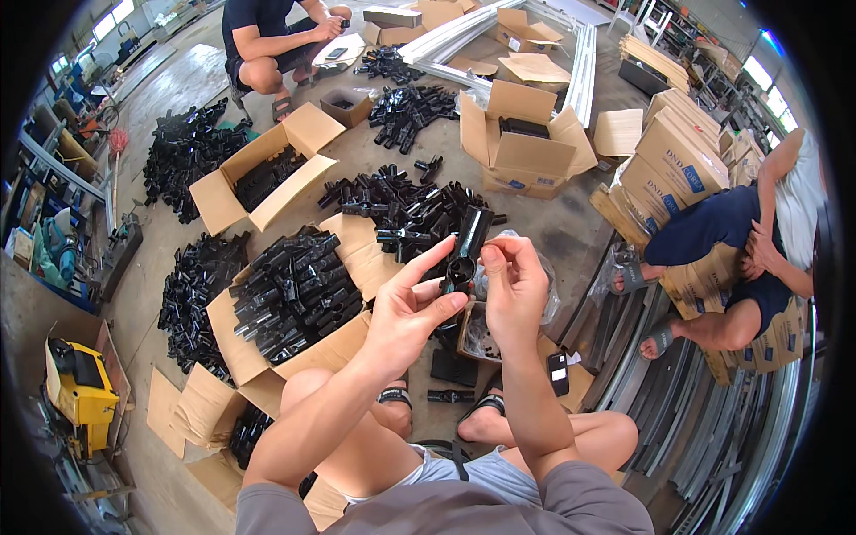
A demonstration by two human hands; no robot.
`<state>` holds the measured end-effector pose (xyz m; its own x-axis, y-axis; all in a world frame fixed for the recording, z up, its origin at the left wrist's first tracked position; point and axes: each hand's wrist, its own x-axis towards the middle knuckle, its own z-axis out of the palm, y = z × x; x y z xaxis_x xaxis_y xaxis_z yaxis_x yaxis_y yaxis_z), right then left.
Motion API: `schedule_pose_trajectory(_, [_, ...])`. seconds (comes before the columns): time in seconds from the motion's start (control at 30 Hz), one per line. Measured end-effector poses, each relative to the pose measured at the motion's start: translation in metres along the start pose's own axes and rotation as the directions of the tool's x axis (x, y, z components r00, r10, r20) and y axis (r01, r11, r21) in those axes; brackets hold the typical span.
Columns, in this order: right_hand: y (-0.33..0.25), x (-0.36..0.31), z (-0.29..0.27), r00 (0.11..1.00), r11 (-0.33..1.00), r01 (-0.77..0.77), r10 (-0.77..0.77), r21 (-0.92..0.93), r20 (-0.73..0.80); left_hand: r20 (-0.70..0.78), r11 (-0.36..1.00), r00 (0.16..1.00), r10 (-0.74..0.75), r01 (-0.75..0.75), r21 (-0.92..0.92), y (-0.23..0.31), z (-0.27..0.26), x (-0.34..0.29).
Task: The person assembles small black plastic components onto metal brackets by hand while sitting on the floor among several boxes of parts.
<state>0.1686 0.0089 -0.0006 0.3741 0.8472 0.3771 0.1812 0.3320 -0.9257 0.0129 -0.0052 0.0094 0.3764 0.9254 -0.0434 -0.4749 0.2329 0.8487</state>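
Note:
In front of me my left hand (406, 308) grips a glossy black pipe connector (474, 230), thumb and index finger around its lower part. The connector stands tilted, with a round open socket at its lower end facing me. My right hand (517, 285) is closed in a pinch right beside the connector; what lies between its fingertips, if anything, is too small to make out. Behind the hands spreads a loose pile of similar black connectors (383, 201). To the left, an open cardboard box (334, 349) holds many more, stacked in rows.
Below my hands is a small box (471, 339) with clear plastic bags. A phone (557, 373) lies by my right knee. More connector piles (183, 156) and open cartons (526, 165) cover the floor. Metal profiles (660, 428) lie at right. Two people sit nearby, far left and right.

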Motion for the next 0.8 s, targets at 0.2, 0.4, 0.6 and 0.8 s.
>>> schedule_pose_trajectory(0.2, [0.015,0.000,-0.011,0.991,0.957,0.060,-0.023,-0.283,0.131,0.016,1.000,1.000,-0.001,0.001,0.011,-0.004,0.000,-0.002])
schedule_pose_trajectory(0.4, [0.004,-0.008,-0.006,0.993,0.986,0.049,-0.032,-0.157,0.111,0.001,1.000,1.000,-0.032,0.032,0.000,-0.004,0.001,0.000])
schedule_pose_trajectory(0.6, [0.031,-0.006,-0.014,0.988,0.985,0.142,-0.135,-0.095,0.076,0.022,1.000,1.000,-0.014,0.013,0.021,-0.004,0.004,0.000])
schedule_pose_trajectory(0.8, [0.011,-0.010,0.004,0.987,0.971,0.148,-0.155,-0.186,-0.028,0.024,0.998,0.999,-0.028,0.027,0.056,-0.006,-0.001,-0.002])
